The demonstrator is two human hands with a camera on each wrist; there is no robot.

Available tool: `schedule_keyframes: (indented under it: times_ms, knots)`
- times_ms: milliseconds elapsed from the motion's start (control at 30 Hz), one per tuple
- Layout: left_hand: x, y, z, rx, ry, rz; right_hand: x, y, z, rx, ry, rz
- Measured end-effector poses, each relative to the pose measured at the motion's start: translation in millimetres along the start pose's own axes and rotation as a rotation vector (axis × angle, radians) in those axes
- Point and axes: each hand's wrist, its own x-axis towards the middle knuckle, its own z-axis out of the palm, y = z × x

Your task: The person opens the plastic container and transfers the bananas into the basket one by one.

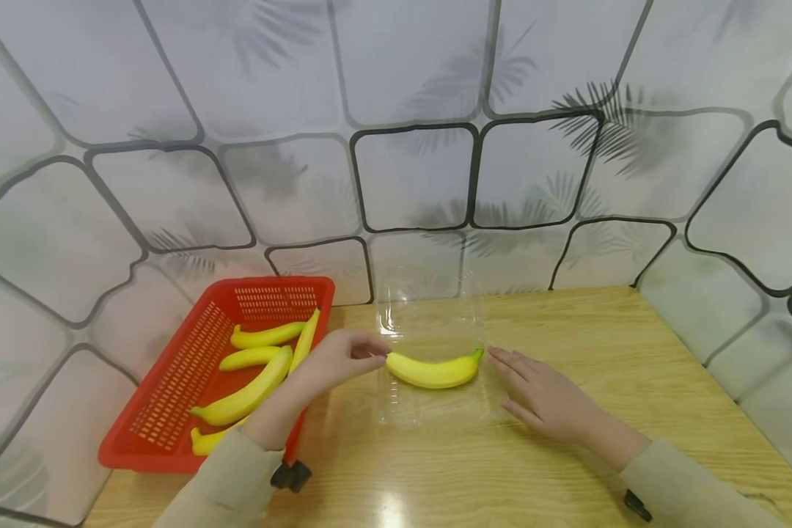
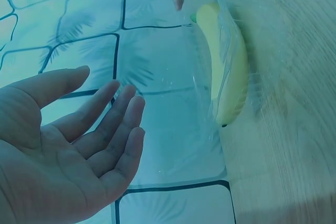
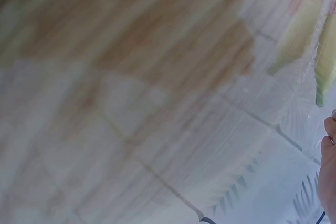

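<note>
One banana point(image 1: 433, 370) lying flat in a clear plastic box point(image 1: 429, 396) on the wooden table point(image 1: 633, 352). Long side running left to right, green stem tip at the right, dark end at the left, curved with both ends turned up toward the wall point(image 1: 409, 176). Clear lid standing open at the back of the box.

Left hand point(image 1: 339, 359) just beside the left end of the banana, fingertips right at its tip; hard to tell if touching. In the left wrist view, left hand point(image 2: 68, 156) open, palm showing, fingers straight and loose, holding nothing, banana point(image 2: 227, 64) behind the clear plastic a little way off.

Right hand point(image 1: 544, 396) lying flat on the table, fingers straight and spread a bit, fingertips near the stem end, at the right edge of the box. Holding nothing. In the right wrist view, only a bit of the right hand point(image 3: 329, 171) at the edge, very blurry, with the green stem tip of the banana point(image 3: 325, 72) close by.

One red basket point(image 1: 171, 381) at the left, next to the left arm. Five bananas point(image 1: 251, 392) inside it, lying close together, mostly pointing from near-left to far-right.

Two hands, one clear box, one basket, six bananas in all.
</note>
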Motion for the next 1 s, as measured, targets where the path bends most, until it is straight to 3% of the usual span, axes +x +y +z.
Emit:
schedule_keyframes:
  times_ms: [267,700,1000]
  knots:
    - [14.0,1.5,9.2,-0.003,-0.028,0.034,0.3,1.1,0.4,-0.003,-0.010,0.014]
    - [33.4,3.0,28.4,0.029,-0.058,0.020,1.6,-0.3,-0.4,0.011,-0.016,0.012]
    - [41.8,9.6,43.2,-0.009,-0.069,0.019,1.1,-0.9,0.3,0.004,-0.025,0.027]
